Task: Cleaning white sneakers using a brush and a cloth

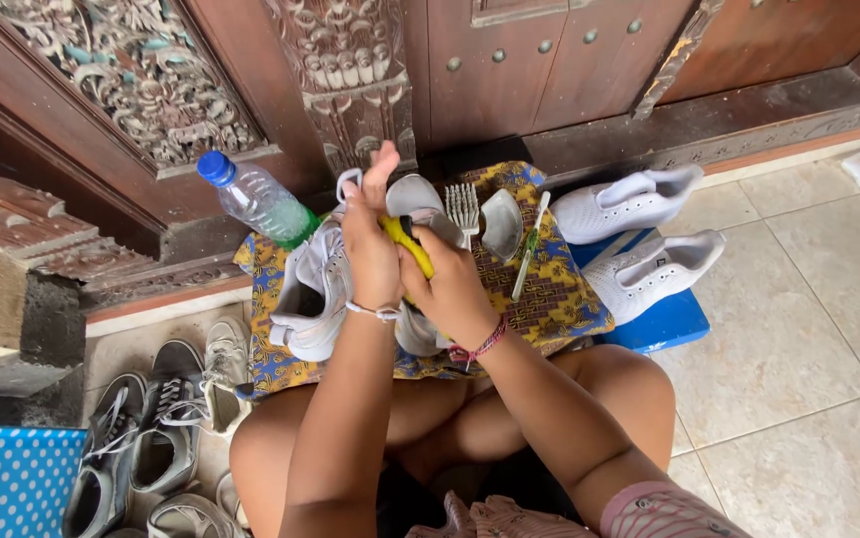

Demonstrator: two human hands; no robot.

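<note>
A yellow-handled brush (408,245) sits clamped in the closed fingers of the right hand (450,289), over a patterned cloth (560,299). The left hand (370,249) grips the pale sneaker (315,289) on that cloth, fingers curled at its tongue. Just beside lie a white brush (463,206) and a toothbrush (530,249); a plastic bottle (256,199) rests at left, a white pair of shoes (639,234) at right.

Sneaker (312,299) on cloth (550,299) between bottle (256,199) left and brush (463,206), toothbrush (529,249) right, shoe pair (639,239) further right
</note>
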